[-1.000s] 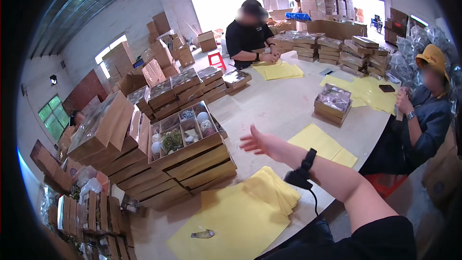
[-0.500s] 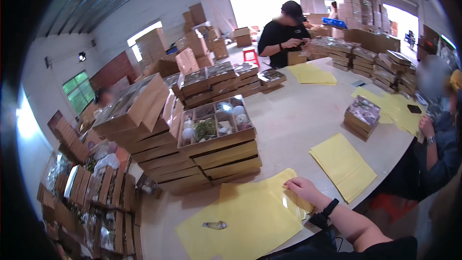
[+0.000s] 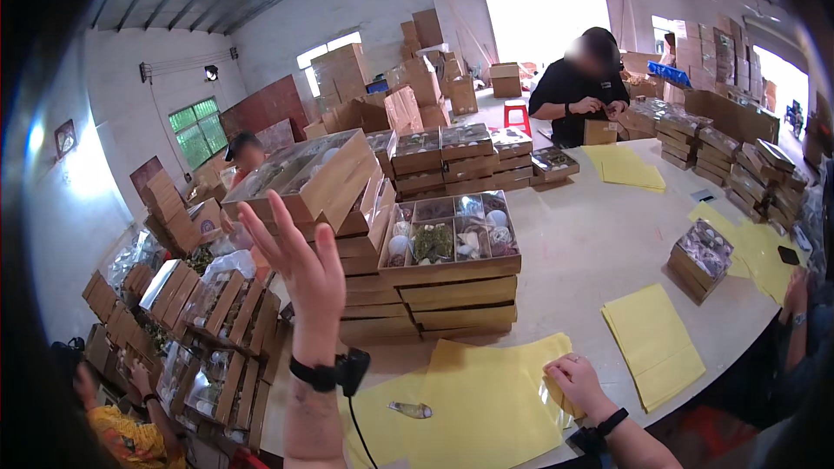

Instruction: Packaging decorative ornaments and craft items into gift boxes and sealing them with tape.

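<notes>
My left hand (image 3: 300, 265) is raised with fingers spread, empty, beside a tilted compartment box (image 3: 304, 178) on the left-hand stack. A corded black band circles its wrist. My right hand (image 3: 577, 380) is at the right edge of the large yellow sheets (image 3: 486, 399), its fingers curled together; what they pinch, if anything, is hidden. Glossy clear strips (image 3: 556, 401) lie under it. A small utility knife (image 3: 410, 410) rests on the sheets. Just beyond stands a stack topped by a clear-lidded box (image 3: 447, 269) with moss, white balls and other pieces in its compartments.
A stack of yellow sheets (image 3: 653, 346) lies right of my right hand. Behind it is a small box pile (image 3: 700, 260). More boxes (image 3: 213, 321) fill the left side. A co-worker (image 3: 584, 91) stands across the table; others are at the left and right edges.
My left hand has come into view, raised and spread. The view has turned left, so the scene sits further right. My right hand stays at the yellow sheets' edge, fingers more curled.
</notes>
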Demonstrator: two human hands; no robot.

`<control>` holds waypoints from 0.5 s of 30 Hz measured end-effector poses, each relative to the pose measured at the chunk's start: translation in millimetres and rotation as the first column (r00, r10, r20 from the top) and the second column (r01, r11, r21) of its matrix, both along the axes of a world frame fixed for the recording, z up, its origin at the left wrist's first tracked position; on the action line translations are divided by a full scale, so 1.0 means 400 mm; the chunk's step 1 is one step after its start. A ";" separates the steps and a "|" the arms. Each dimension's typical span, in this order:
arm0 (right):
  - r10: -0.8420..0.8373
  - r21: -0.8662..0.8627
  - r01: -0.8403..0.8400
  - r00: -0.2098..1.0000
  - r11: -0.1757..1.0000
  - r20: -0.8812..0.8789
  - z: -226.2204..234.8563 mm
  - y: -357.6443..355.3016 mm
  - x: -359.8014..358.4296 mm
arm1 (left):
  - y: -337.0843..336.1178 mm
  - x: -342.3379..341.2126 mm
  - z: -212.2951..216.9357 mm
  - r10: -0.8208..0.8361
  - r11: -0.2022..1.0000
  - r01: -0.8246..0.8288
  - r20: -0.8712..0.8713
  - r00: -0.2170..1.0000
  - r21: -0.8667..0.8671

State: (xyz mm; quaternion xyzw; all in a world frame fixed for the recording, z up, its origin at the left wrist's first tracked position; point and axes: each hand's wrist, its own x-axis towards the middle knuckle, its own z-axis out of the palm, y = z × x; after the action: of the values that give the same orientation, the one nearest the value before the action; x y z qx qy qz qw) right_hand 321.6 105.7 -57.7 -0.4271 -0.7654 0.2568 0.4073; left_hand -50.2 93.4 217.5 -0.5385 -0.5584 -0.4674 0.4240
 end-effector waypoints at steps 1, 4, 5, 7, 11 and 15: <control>-0.005 0.004 0.005 1.000 1.000 -0.004 -0.006 0.003 0.005 | 0.022 -0.026 0.007 -0.005 1.000 0.005 -0.004 1.000 0.004; 0.023 0.031 -0.022 1.000 0.999 -0.008 -0.009 0.012 0.002 | 0.055 -0.100 0.023 0.073 0.997 -0.073 -0.102 0.992 -0.001; 0.021 -0.010 -0.021 0.999 1.000 -0.034 -0.007 0.009 0.004 | 0.065 -0.114 0.018 0.090 0.995 -0.094 -0.123 0.988 -0.023; 0.020 -0.054 -0.024 0.997 0.998 -0.069 -0.002 0.006 0.000 | 0.080 -0.135 0.021 0.109 0.992 -0.117 -0.154 0.982 -0.045; -0.002 -0.071 -0.002 0.999 0.997 -0.050 0.007 0.008 0.003 | 0.112 -0.154 0.038 0.095 0.995 -0.093 -0.199 0.975 0.019; -0.005 -0.027 0.004 0.999 1.000 -0.034 0.000 0.012 0.006 | 0.129 -0.133 0.068 0.112 0.993 -0.116 -0.235 0.966 -0.001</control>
State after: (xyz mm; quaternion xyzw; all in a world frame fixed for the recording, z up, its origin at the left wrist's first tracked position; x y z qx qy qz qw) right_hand 324.2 110.5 -57.7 -0.4297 -0.7539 0.2732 0.4151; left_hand -103.5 145.1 244.8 -0.5599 -0.5380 -0.3714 0.5090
